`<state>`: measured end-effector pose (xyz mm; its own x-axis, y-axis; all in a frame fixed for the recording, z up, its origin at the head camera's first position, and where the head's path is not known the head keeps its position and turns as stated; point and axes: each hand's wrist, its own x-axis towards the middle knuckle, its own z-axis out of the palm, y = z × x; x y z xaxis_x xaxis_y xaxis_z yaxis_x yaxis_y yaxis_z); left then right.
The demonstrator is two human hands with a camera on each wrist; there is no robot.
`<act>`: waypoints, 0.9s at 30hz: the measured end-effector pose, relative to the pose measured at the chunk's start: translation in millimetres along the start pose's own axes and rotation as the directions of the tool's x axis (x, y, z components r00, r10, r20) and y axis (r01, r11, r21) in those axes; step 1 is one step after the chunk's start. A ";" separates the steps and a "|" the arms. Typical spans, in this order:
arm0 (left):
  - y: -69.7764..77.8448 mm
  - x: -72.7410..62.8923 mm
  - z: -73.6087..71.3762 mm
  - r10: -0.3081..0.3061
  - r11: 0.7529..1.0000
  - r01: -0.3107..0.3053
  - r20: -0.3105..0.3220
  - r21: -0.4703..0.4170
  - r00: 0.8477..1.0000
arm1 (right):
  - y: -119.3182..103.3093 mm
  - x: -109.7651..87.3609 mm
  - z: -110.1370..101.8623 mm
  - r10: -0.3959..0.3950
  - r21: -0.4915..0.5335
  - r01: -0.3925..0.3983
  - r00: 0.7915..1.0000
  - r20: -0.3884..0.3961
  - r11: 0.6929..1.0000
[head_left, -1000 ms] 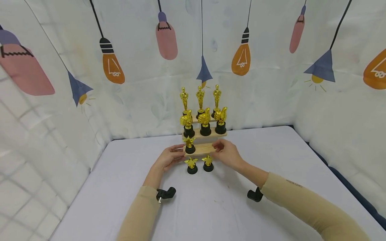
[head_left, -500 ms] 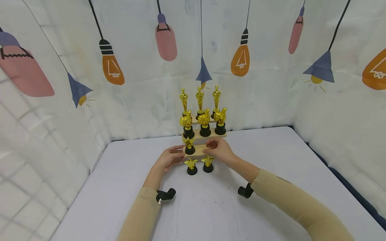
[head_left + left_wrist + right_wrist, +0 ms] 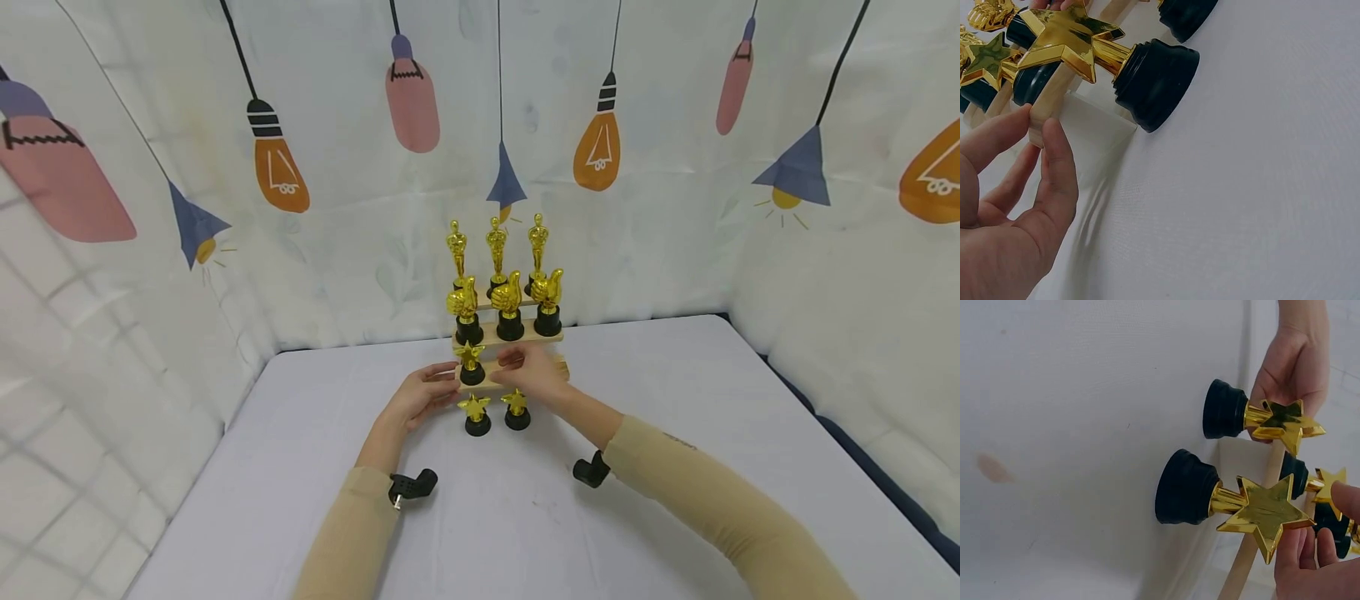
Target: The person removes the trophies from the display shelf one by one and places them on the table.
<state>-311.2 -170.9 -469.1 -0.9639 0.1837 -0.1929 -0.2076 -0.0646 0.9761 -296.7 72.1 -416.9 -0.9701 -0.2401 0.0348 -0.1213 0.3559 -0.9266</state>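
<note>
A tiered wooden display stand (image 3: 561, 367) holds small gold trophies on black bases. My left hand (image 3: 415, 396) pinches the left end of its lowest board (image 3: 1054, 94) between thumb and fingers. On that board's left end stands a star trophy (image 3: 471, 367). My right hand (image 3: 534, 372) is over the middle of the same board, just right of that trophy; its thumb (image 3: 1346, 499) and fingers are apart, with nothing seen between them. Two more star trophies, a left one (image 3: 477, 417) and a right one (image 3: 517, 412), stand upright on the table before the stand.
Three thumbs-up trophies (image 3: 508, 304) fill the middle tier, and three figure trophies (image 3: 497, 246) the top tier. A white cloth covers the table (image 3: 510, 517). Behind hangs a curtain (image 3: 337, 267) printed with lamps.
My right hand has slid left along the lowest board, from its right end to its middle, baring that end. My left hand and the trophies stay in place.
</note>
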 end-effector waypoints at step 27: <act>-3.5 0.4 -2.7 0.013 1.000 -0.012 0.014 -0.007 1.000 | -12.0 17.9 30.8 0.049 -0.048 -0.049 0.999 0.000 0.998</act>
<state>-311.2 -173.3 -472.8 -0.9640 0.1965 -0.1792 -0.1967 -0.0734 0.9777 -306.2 35.8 -416.7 -0.9749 -0.2226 -0.0112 -0.0832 0.4104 -0.9081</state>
